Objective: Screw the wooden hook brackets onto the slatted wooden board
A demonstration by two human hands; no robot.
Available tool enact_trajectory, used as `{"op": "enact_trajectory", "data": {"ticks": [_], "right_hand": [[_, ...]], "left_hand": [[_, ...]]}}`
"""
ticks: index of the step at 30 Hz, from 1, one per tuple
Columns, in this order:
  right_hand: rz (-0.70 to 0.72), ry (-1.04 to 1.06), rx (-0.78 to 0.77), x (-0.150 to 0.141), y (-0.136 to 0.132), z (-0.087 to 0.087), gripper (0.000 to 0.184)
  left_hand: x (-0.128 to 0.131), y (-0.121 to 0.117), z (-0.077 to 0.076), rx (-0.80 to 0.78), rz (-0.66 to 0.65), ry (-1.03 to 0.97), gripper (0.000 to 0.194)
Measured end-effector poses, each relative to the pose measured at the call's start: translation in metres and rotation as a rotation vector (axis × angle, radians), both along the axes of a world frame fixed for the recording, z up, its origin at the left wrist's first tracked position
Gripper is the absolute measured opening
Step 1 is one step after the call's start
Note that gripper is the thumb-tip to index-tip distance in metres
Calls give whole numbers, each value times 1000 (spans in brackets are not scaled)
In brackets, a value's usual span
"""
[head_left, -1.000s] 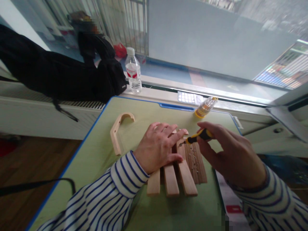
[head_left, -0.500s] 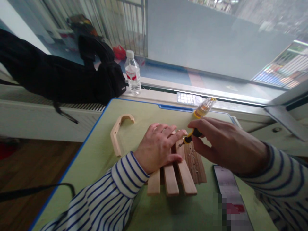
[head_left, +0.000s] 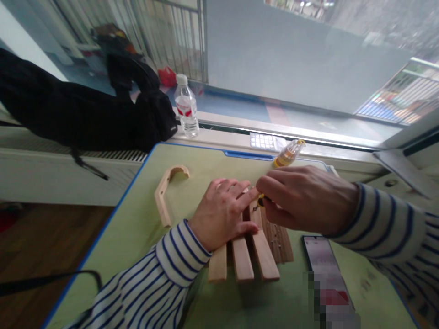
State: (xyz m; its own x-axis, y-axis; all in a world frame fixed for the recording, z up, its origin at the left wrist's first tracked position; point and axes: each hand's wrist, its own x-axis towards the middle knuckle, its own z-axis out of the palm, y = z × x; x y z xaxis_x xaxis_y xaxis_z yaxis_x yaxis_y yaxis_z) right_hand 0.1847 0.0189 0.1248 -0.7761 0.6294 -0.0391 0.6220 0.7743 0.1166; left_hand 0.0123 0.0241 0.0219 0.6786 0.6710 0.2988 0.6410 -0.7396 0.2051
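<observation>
Several pale wooden slats (head_left: pixel 243 262) lie side by side on the table, partly over a darker brown wooden board (head_left: pixel 285 250) strewn with small screws (head_left: pixel 274 240). My left hand (head_left: pixel 222 210) rests flat across the slats, fingers stretched out and thumb on the right-hand slat. My right hand (head_left: pixel 302 196) is closed around a yellow-and-black screwdriver (head_left: pixel 262 201), most of its handle hidden by the fingers. Its short metal tip points down at the right-hand slat, just beside my left fingertips; whether it touches a screw I cannot tell.
A curved wooden piece (head_left: pixel 160 196) lies left on the green table (head_left: pixel 133 237). Behind my right hand is a clear, yellow-based container (head_left: pixel 289 154). A phone (head_left: pixel 320 256) lies at right. A water bottle (head_left: pixel 186 109) and a black bag (head_left: pixel 151 114) stand on the sill.
My right hand has shifted left and turned over the screwdriver, so less of the handle shows. My left hand stays on the slats. The view has shifted slightly.
</observation>
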Motion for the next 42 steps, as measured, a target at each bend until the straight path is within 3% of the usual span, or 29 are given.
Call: {"op": "enact_trajectory", "data": {"ticks": [14, 29, 42], "right_hand": [[-37, 170, -15, 12, 0, -14, 4], [-142, 216, -1, 16, -1, -21, 9], [-153, 210, 44, 7, -2, -21, 18]], "left_hand": [[1, 0, 1, -28, 0, 6, 67], [1, 0, 0, -39, 7, 4, 74], [-1, -1, 0, -21, 3, 5, 64]]}}
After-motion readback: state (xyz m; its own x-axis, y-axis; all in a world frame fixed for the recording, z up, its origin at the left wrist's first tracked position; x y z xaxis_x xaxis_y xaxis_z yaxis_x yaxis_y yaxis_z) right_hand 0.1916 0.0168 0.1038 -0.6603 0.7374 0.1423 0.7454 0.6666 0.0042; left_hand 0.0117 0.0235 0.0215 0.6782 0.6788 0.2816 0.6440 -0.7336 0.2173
